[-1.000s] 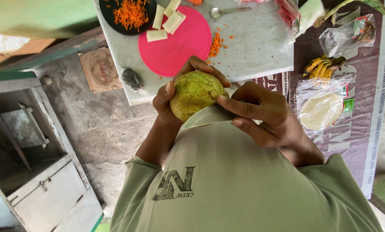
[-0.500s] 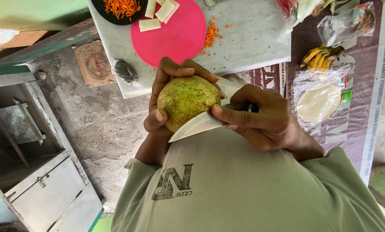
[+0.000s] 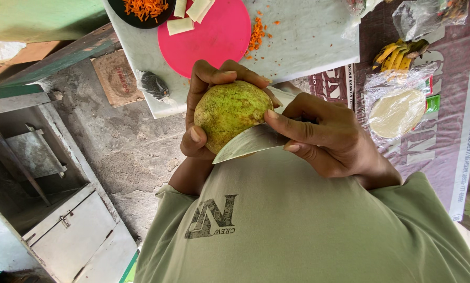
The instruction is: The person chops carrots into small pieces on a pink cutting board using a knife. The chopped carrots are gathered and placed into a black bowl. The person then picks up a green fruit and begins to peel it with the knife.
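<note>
Over a rough concrete floor [image 3: 125, 152] and pale table [image 3: 308, 36], the left hand [image 3: 206, 112] cups a round green fruit [image 3: 230, 112], likely firm, weighty and slick-skinned, while the right hand [image 3: 324, 139] pinches a knife [image 3: 248, 144] against its underside.

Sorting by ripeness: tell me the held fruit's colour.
Yellow-green with brown speckles; the fruit shows best in the head view.

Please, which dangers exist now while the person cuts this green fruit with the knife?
1. The knife blade lies against the fruit close to the left hand thumb, so a slip might cut it.
2. The fruit is held in the air above the floor, unsupported; it may drop.
</note>
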